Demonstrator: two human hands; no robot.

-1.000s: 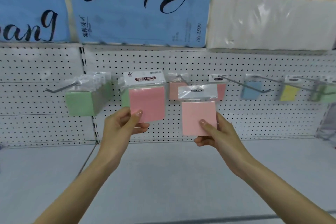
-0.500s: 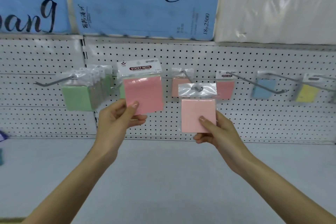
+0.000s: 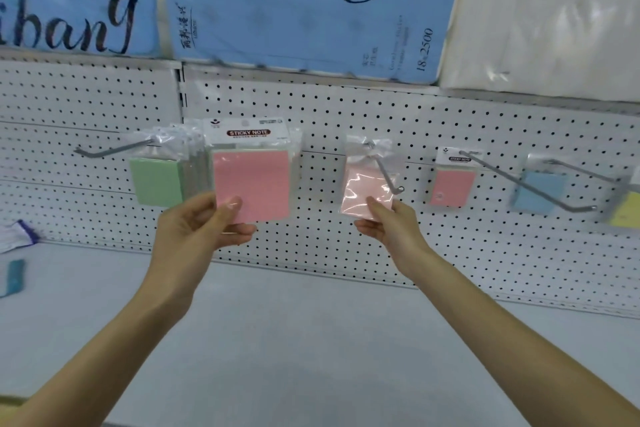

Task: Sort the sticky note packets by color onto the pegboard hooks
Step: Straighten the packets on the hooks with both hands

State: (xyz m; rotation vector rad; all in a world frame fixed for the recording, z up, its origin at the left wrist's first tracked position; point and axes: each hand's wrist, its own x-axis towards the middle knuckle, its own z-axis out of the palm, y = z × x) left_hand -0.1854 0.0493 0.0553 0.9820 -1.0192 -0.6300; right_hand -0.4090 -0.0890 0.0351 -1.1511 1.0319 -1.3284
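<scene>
**Head view.** My left grip is clenched on the lower left corner of a deep pink packet with a white "STICKY NOTE" header, thumb on its face and fingers behind. The packet stands upright in front of the pegboard, just beside a row of green packets hung on the left hook.

My right grip pinches the lower edge of a paler pink packet, whose clear header lies at the middle hook. The hook's rod crosses in front of the packet, and I cannot tell whether it is threaded on.

Farther right hang another pink packet, a blue packet and a yellow packet. Below is the grey shelf; above are blue wrapped packs.
</scene>
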